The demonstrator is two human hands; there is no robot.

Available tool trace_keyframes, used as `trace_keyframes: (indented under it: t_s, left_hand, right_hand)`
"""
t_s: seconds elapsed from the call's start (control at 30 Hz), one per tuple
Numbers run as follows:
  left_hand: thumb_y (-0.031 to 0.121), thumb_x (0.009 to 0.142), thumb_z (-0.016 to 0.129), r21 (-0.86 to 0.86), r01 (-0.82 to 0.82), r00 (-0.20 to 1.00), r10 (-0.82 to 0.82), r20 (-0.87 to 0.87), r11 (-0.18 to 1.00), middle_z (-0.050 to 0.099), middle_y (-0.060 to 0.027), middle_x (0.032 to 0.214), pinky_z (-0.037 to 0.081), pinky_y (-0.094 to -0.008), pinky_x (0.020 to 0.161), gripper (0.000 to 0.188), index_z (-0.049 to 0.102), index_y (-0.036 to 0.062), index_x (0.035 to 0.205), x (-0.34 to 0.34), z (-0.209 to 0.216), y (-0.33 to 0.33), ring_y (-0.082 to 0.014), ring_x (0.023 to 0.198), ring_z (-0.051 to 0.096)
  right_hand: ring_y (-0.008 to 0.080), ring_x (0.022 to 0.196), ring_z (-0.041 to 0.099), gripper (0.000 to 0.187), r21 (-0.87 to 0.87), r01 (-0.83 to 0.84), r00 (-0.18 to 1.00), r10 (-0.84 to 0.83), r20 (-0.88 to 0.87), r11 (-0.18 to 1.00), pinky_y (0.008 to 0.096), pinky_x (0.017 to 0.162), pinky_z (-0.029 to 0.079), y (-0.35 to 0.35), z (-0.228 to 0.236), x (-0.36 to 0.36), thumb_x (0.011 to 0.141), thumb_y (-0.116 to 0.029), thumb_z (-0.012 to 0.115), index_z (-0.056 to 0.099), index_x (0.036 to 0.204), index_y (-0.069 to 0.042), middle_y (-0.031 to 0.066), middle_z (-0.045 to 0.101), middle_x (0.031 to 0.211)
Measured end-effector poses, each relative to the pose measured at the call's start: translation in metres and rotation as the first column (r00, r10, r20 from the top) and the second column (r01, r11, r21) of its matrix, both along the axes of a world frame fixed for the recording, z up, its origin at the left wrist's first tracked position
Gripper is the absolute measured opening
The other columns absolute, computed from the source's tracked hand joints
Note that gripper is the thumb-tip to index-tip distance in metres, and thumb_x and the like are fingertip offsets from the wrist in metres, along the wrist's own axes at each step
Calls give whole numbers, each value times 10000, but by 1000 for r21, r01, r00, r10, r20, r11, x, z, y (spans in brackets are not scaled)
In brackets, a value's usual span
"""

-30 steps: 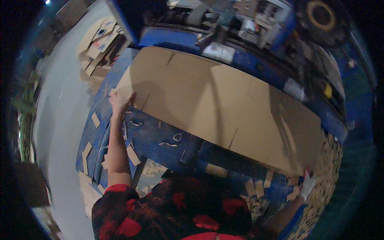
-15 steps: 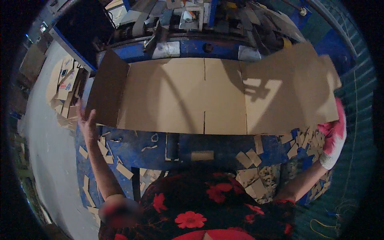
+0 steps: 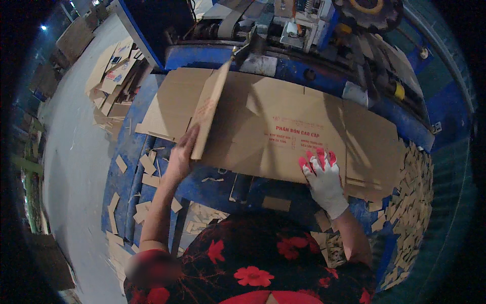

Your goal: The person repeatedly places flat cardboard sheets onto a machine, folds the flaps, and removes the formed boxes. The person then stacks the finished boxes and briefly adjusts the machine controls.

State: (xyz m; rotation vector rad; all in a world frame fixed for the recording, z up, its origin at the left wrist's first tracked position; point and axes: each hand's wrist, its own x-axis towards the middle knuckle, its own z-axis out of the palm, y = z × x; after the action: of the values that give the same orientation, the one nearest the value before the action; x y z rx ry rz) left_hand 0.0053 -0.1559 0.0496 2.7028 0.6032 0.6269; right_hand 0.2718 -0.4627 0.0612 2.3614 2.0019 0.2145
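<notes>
A brown cardboard box blank [image 3: 298, 109] with red print lies across the blue work table, against the machine's front. One of its panels stands up on edge toward the left, and my bare left hand [image 3: 183, 154] grips this panel's near lower corner; part of the grip is hidden. More flat cardboard [image 3: 174, 104] shows left of the raised panel. My right hand [image 3: 324, 185], in a white glove with red fingertips, rests on the printed face near the front edge, its fingers spread.
Behind the blank stands a blue machine [image 3: 304, 76] with rollers and a dark toothed wheel [image 3: 372, 12]. Cardboard offcuts [image 3: 412, 202] heap up at the right, and several strips [image 3: 147, 164] litter the table's left. A cardboard stack [image 3: 114, 76] sits at the far left.
The blank, spread wide with its plain face up, now shows a printed face and a raised panel. My right hand has come inward from its right end onto it. The view has turned.
</notes>
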Motion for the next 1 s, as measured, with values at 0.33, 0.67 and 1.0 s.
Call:
trace_keyframes:
  t_s: [0.33,0.67,1.0]
  left_hand:
    - [-130,602,634,0,121,981,-120,151,993,540,-180,1279,466,-375,942,770,459,45,1332,96,16,7,-330,1143,556]
    - [-84,713,548,33,255,936,-255,243,966,461,-207,1350,413,-418,1003,649,417,-8,1343,211,-18,47,-370,1234,459]
    - [124,846,533,256,-131,991,137,-5,958,519,-175,1099,504,-467,789,396,429,47,1220,393,-24,132,-343,1015,551]
  right_hand:
    - [357,1137,509,390,203,95,986,-121,118,975,495,902,429,-42,24,48,798,-115,525,583,1182,-150,145,529,1241]
    - [361,1173,481,460,231,180,957,-224,183,956,506,988,378,4,-37,165,823,-154,518,535,1277,-224,133,500,1285]
    - [314,1225,465,578,48,468,871,-469,146,883,460,999,391,123,-8,299,757,-76,581,462,1317,-153,128,469,1351]
